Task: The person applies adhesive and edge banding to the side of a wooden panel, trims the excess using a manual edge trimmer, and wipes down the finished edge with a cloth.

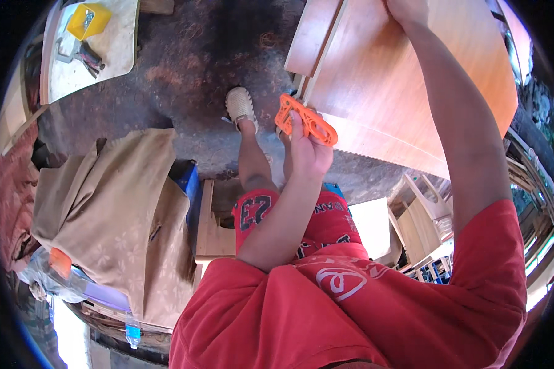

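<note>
My left hand point(312, 154) is closed round an orange plastic tool point(306, 120), flat and long with cut-out holes and slots. The thumb presses on its face, and the tool is held up close to the near left edge of a large wood-toned panel point(375, 80). At the top of the view my right hand point(408, 10) is on or just over that panel, the arm stretched far forward. Its fingers are cut off by the picture's edge. A narrower panel point(311, 37) adjoins the large one on its left, with a pale edge between them.
A pale-topped table point(114, 64) at the far left bears a yellow container point(89, 21) of small metal pieces and a grey-black hand tool point(80, 56). Brown cloth point(114, 215) drapes over things at left. Wooden pieces point(418, 227) stand at right. Dark floor point(184, 80) lies between.
</note>
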Tool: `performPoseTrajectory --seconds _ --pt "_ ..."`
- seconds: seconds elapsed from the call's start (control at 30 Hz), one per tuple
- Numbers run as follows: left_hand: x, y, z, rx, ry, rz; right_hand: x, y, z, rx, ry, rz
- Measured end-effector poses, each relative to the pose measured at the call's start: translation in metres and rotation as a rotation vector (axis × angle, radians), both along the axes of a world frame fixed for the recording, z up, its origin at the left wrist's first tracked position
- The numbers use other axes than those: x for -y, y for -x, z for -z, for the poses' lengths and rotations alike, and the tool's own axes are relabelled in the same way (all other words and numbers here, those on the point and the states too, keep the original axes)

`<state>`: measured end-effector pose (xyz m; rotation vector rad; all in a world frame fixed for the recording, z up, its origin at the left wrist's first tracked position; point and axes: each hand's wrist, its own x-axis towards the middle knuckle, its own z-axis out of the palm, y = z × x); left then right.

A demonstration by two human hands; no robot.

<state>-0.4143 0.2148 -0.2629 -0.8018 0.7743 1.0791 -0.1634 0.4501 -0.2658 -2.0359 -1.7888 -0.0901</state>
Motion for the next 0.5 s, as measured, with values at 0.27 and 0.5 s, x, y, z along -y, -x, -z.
performPoseTrajectory --seconds 0.27,0.5 --pt "-0.0021 0.0009 -0.0017 0.009 -0.025 0.021 -0.0004 -0.0009 -0.0005 0.028 0.014 0.010" --pt "-0.0059 0.0000 -0.0066 -0.022 0.070 0.023 0.0010 -0.0006 -0.0005 0.024 0.032 0.031"
